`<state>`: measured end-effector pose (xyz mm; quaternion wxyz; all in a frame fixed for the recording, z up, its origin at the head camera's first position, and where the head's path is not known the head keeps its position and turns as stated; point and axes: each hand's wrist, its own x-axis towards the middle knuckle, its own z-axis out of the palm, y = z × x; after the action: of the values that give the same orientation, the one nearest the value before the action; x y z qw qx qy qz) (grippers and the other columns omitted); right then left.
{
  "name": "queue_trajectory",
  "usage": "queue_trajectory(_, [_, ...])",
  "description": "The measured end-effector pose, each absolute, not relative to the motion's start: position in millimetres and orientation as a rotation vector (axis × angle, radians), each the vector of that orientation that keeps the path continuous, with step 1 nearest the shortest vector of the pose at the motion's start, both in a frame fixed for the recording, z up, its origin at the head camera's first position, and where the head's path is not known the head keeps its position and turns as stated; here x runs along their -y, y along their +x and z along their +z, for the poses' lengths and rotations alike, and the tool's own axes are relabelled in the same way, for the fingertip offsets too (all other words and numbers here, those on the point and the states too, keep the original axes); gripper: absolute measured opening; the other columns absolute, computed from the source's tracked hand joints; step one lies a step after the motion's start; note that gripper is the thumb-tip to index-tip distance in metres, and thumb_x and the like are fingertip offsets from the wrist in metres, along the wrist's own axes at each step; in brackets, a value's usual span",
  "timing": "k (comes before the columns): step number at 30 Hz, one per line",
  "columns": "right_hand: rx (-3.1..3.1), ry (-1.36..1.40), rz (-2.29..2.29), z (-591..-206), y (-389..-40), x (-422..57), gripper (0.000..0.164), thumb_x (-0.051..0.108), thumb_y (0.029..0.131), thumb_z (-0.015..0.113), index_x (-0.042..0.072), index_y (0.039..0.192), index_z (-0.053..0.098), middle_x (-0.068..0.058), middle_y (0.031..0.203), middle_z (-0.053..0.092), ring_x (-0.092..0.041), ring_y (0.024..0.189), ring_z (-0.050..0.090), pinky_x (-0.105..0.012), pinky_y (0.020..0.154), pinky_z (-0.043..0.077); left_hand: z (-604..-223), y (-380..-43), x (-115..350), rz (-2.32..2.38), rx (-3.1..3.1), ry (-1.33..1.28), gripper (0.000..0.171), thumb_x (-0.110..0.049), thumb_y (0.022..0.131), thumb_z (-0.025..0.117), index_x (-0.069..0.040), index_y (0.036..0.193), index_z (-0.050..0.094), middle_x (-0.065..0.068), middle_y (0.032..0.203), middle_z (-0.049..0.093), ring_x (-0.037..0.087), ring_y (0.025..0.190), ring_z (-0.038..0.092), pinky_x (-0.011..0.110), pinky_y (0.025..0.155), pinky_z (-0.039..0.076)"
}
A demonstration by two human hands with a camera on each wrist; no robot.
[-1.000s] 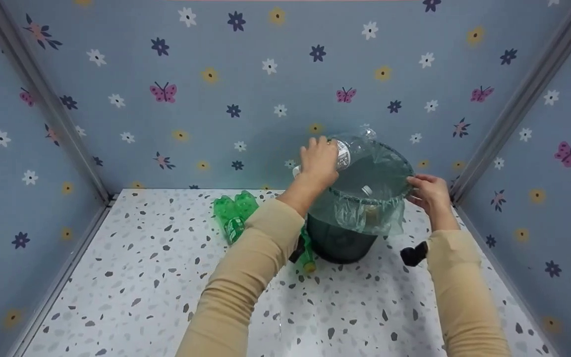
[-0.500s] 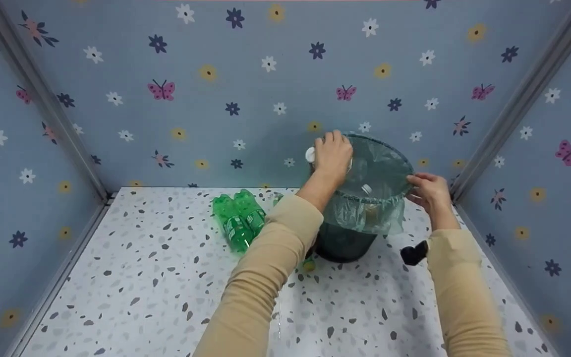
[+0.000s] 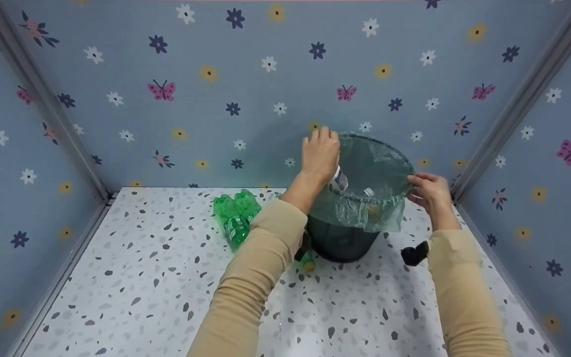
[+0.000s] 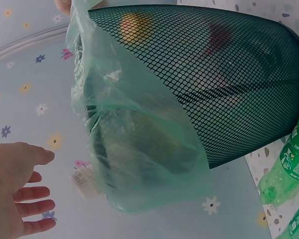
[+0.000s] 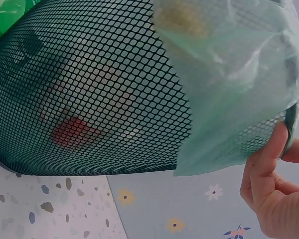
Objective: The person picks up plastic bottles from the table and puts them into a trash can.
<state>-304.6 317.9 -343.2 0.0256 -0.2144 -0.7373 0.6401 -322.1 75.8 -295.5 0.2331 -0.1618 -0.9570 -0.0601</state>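
Note:
A dark mesh waste bin is lined with a thin green plastic bag folded over its rim. My left hand is above the bin's left rim; in the left wrist view its fingers are spread and hold nothing. A clear plastic bottle with a white label shows inside the bin mouth, just beside that hand. My right hand pinches the bin's right rim between thumb and fingers, with the bag edge there. A white bottle cap shows inside the bin.
Green plastic bottles lie on the speckled tabletop left of the bin. Another green bottle with a yellow cap lies at the bin's base, partly behind the left sleeve. A flowered wall stands close behind the bin.
My left hand carried the bottle over the bin mouth, released it into the bin, then drew back slightly left. The right hand stayed at the rim.

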Motion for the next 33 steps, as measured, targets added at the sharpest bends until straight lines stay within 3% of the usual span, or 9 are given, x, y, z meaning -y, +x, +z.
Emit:
queue_trajectory(6, [2.267, -0.663, 1.991, -342.9, -304.1, -317.3, 0.055, 0.018, 0.089, 0.053, 0.002, 0.137, 0.03, -0.003, 0.1, 0.046, -0.012, 0.079, 0.054, -0.018, 0.059, 0.047, -296.1, -318.0, -58.6, -0.35, 2.579, -0.396, 0.038, -0.03, 0.088, 0.055, -0.003, 0.115, 0.054, 0.01, 0.113, 0.052, 0.023, 0.103, 0.05, 0.036, 0.083, 0.042])
queue_trajectory(17, [2.23, -0.675, 2.053, -341.2, -302.3, -317.0, 0.057, 0.017, 0.088, 0.053, 0.004, 0.138, 0.029, -0.001, 0.098, 0.045, -0.013, 0.082, 0.053, -0.02, 0.06, 0.048, -311.6, -304.3, -20.6, -0.614, 2.494, -0.29, 0.036, -0.022, 0.085, 0.06, -0.001, 0.114, 0.056, 0.012, 0.108, 0.055, 0.026, 0.099, 0.052, 0.037, 0.08, 0.044])
queue_trajectory(33, [2.242, -0.687, 2.029, -343.1, -303.9, -316.7, 0.056, 0.018, 0.088, 0.053, 0.004, 0.137, 0.03, -0.001, 0.099, 0.046, -0.01, 0.077, 0.053, -0.019, 0.058, 0.048, -381.6, -294.7, 36.1, -0.84, 2.528, -0.119, 0.041, -0.016, 0.083, 0.063, 0.005, 0.116, 0.052, 0.02, 0.11, 0.05, 0.032, 0.099, 0.05, 0.041, 0.077, 0.045])
